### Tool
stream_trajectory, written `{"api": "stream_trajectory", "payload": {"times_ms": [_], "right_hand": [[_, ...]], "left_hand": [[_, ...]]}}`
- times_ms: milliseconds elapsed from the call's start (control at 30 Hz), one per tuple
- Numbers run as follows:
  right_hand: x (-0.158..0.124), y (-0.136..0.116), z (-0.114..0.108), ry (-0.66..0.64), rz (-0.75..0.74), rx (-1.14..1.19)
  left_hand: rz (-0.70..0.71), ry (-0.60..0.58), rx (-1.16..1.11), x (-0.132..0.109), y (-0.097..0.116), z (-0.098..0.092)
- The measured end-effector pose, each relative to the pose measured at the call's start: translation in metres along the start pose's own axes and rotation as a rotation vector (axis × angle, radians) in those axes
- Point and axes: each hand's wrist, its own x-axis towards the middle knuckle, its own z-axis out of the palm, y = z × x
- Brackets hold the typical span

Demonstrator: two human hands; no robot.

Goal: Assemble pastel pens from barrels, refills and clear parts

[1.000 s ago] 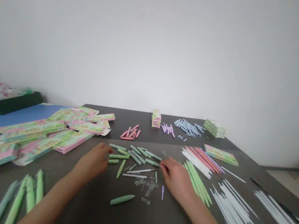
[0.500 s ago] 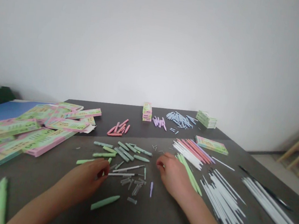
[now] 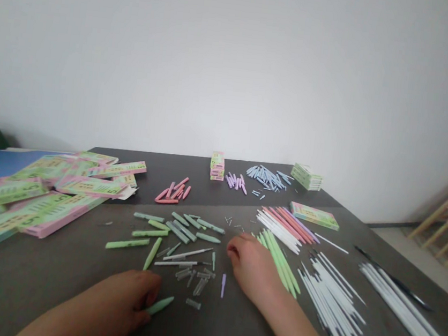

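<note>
My left hand [image 3: 132,300] is low on the table, thumb and fingers closed around the near end of a dull green pointed pen barrel [image 3: 161,305]. My right hand [image 3: 251,263] rests on the table with its fingers curled inward; what is in them, if anything, is hidden. Beside it lies a bundle of bright green pen sticks [image 3: 280,263]. Between the hands are several clear plastic caps [image 3: 193,304], two white refills [image 3: 181,263] and a small purple piece [image 3: 223,285]. Beyond them, more green barrels [image 3: 178,232] lie loosely spread.
Flat printed boxes [image 3: 77,210] pile up at left. Pink barrels [image 3: 172,192], purple pieces [image 3: 236,182] and blue pieces [image 3: 267,176] lie farther back near small box stacks [image 3: 218,164]. White refills [image 3: 334,299] and long white sticks [image 3: 401,312] lie at right.
My left hand has moved down and nearer, from beside the white refills to the dull green barrel, and closed on it. My right hand stays nearly in place.
</note>
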Motion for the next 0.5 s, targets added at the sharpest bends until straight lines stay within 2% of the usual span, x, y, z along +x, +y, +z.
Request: {"api": "stream_trajectory", "payload": {"times_ms": [267,500], "right_hand": [[0.005,-0.008,0.035,-0.022,0.057,0.097],[0.008,-0.005,0.036,-0.026,0.1,0.172]], "left_hand": [[0.018,0.028,-0.001,0.004,-0.009,0.004],[0.06,0.073,-0.037,0.008,-0.017,0.008]]}}
